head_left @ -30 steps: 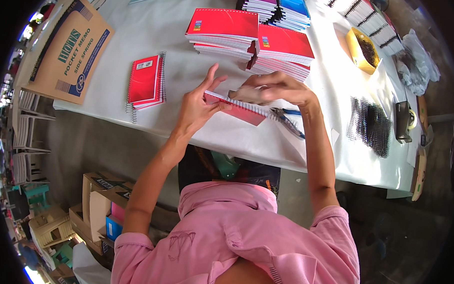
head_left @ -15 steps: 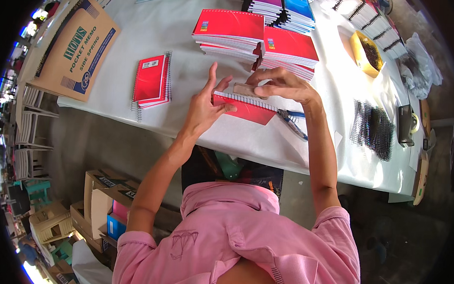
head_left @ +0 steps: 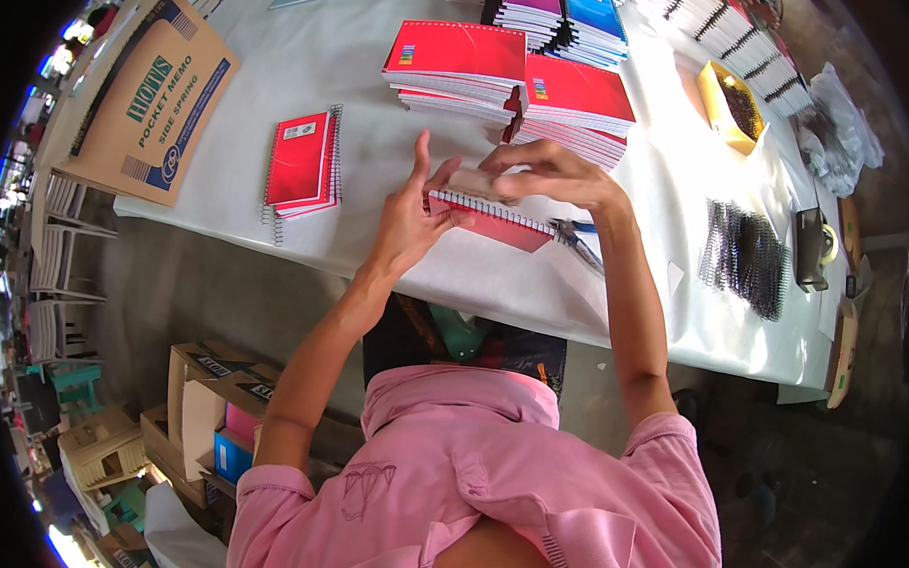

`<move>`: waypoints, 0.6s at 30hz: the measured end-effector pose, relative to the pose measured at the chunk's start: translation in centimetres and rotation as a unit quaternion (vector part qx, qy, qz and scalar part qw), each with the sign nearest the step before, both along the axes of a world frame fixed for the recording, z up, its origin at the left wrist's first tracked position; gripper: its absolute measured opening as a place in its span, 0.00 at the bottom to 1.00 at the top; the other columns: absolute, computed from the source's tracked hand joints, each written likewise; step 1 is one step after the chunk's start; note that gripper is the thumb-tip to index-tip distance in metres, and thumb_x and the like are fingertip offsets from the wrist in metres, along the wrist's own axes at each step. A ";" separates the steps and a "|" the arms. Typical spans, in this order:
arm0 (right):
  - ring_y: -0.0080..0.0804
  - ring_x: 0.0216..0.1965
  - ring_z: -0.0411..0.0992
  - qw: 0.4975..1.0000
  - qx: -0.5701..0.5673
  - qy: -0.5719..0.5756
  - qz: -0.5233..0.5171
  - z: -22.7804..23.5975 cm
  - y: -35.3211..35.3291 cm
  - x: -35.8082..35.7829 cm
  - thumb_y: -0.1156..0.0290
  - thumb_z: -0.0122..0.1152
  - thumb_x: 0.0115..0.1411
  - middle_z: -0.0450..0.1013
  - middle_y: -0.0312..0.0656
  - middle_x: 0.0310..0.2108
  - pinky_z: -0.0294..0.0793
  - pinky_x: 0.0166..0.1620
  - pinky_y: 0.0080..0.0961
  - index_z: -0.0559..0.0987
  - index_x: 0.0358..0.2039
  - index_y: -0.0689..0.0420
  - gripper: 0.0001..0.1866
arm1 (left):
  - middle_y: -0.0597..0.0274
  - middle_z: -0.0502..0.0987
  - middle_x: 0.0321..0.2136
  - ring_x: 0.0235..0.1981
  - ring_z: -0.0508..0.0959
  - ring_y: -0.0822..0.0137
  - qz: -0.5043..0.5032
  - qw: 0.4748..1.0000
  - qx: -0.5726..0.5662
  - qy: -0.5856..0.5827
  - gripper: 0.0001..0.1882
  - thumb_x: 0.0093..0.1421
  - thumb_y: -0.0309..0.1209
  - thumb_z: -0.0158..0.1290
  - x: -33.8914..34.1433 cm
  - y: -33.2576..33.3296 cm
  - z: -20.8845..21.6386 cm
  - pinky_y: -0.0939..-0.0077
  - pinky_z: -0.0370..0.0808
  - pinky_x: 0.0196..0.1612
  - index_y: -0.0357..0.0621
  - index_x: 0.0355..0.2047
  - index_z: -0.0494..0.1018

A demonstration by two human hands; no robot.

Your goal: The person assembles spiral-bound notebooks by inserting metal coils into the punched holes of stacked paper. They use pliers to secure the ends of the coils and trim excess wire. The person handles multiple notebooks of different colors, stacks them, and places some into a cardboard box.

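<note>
My left hand grips the left end of a small red spiral notebook, thumb on the cover's near side and forefinger pointing up. The notebook is tilted, with its wire coil edge uppermost. My right hand pinches a pale, flat block, slightly blurred, against the far side of the coil. Blue-handled pliers lie on the table just right of the notebook, partly behind my right wrist.
Red notebook stacks stand beyond my hands. Left lies a small pile of coiled red notebooks. Loose black coils, a tape dispenser and a yellow container are on the right. A cardboard box stands at the far left.
My right hand has slid the block leftward along the coil, toward my left hand. The notebook has tipped a little, showing less of its cover.
</note>
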State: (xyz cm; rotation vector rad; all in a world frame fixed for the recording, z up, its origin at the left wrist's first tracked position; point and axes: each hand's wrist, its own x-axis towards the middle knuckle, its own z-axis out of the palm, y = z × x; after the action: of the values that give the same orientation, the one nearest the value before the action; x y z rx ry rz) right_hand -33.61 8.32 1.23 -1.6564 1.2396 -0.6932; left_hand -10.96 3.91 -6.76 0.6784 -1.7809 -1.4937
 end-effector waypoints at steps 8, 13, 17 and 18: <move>0.36 0.47 0.72 0.999 0.008 0.029 -0.026 2.4 2.6 -1.4 0.49 0.63 0.57 0.73 0.46 0.46 0.75 0.47 0.30 0.78 0.47 0.65 0.30 | 0.54 0.70 0.59 0.54 0.73 0.70 -0.054 0.998 0.014 0.008 0.42 0.56 0.29 0.62 1.1 -0.8 -0.9 0.75 0.76 0.51 0.49 0.68 0.53; 0.41 0.56 0.68 0.918 -0.068 0.327 -0.216 2.2 9.5 -7.6 0.58 0.74 0.47 0.71 0.46 0.53 0.66 0.57 0.37 0.79 0.50 0.56 0.29 | 0.59 0.70 0.60 0.57 0.69 0.71 -0.170 0.982 0.079 0.031 0.31 0.62 0.40 0.57 1.2 -1.3 1.6 0.75 0.70 0.55 0.44 0.63 0.64; 0.43 0.61 0.59 0.814 -0.186 0.474 -0.281 -0.6 12.9 -4.8 0.69 0.75 0.41 0.63 0.43 0.58 0.58 0.60 0.42 0.76 0.52 0.49 0.34 | 0.59 0.71 0.59 0.59 0.67 0.71 -0.188 0.978 0.092 0.006 0.31 0.64 0.42 0.55 1.5 -1.1 2.0 0.73 0.65 0.60 0.44 0.64 0.62; 0.43 0.60 0.60 0.845 -0.163 0.441 -0.256 -1.8 13.5 -3.6 0.69 0.75 0.43 0.64 0.42 0.58 0.59 0.60 0.42 0.75 0.54 0.48 0.34 | 0.59 0.71 0.59 0.59 0.67 0.70 -0.186 0.976 0.110 -0.010 0.31 0.64 0.43 0.54 1.4 -1.0 2.0 0.73 0.63 0.61 0.44 0.65 0.62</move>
State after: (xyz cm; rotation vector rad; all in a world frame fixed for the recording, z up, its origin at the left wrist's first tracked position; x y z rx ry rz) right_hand -37.24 21.82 -0.55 -2.0264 2.3962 -0.4494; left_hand -9.52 2.90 -4.73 0.4812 -1.8470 -1.9626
